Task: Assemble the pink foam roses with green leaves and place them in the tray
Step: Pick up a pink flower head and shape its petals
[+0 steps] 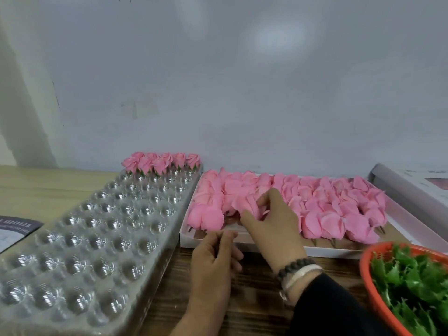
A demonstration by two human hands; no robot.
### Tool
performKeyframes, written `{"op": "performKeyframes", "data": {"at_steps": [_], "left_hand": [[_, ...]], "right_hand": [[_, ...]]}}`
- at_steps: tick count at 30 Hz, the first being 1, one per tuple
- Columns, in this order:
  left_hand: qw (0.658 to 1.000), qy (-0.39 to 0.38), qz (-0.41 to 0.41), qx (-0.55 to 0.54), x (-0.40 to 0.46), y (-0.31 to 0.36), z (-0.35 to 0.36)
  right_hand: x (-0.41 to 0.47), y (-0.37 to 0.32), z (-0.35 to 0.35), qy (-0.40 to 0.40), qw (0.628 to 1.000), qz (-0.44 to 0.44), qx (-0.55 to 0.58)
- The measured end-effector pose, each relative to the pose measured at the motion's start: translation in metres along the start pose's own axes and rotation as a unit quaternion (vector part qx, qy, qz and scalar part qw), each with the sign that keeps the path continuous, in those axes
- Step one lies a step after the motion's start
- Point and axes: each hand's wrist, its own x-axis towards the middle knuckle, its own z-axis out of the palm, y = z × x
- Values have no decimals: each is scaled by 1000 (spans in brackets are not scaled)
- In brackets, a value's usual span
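- Five finished roses (pixel 161 162) fill the clear blister tray's (pixel 80 238) far edge.
- Right hand (pixel 271 224) pinches a foam rose (pixel 249 204) in the white box's (pixel 242 240) near-left corner.
- Left hand (pixel 213 260) waits loosely curled, holding nothing visible.
- Leaves (pixel 412 282) sit in the orange basket (pixel 366 270), within easy reach.

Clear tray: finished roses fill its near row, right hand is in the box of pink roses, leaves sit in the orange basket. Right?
Not quite. The head view shows the finished roses in the clear tray's far row, by the wall; the near cups are empty. The rest holds: the right hand is in the box of pink roses, and leaves sit in the orange basket.
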Motion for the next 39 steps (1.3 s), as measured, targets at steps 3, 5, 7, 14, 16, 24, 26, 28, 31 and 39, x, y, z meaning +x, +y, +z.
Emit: {"op": "performKeyframes", "data": {"at_steps": [3, 5, 7, 14, 16, 24, 26, 28, 31, 39], "left_hand": [[984, -154, -61, -61, -8, 0, 6], [957, -218, -131, -141, -13, 2, 10], [924, -272, -177, -204, -17, 3, 11], [879, -359, -214, -230, -24, 10, 11], [891, -335, -212, -221, -25, 14, 13], [938, -254, -164, -170, -22, 6, 15], [948, -259, -124, -135, -21, 3, 15], [954, -272, -90, -92, -21, 0, 15], [961, -270, -57, -9, -22, -3, 14], [964, -257, 8, 73, -26, 0, 17]], "right_hand": [[-31, 2, -24, 32, 998, -26, 42], [-49, 9, -39, 52, 997, -26, 55], [-62, 15, -47, 40, 998, -23, 51], [-82, 24, -40, 4, 996, -84, 28], [-83, 26, -38, -7, 995, -94, 16], [-79, 30, -37, -42, 993, -110, 26], [-78, 30, -39, -57, 991, -92, 82], [-77, 31, -42, -60, 987, -86, 120], [-76, 32, -45, -75, 980, -64, 175], [-71, 28, -50, -76, 959, 0, 273]]}}
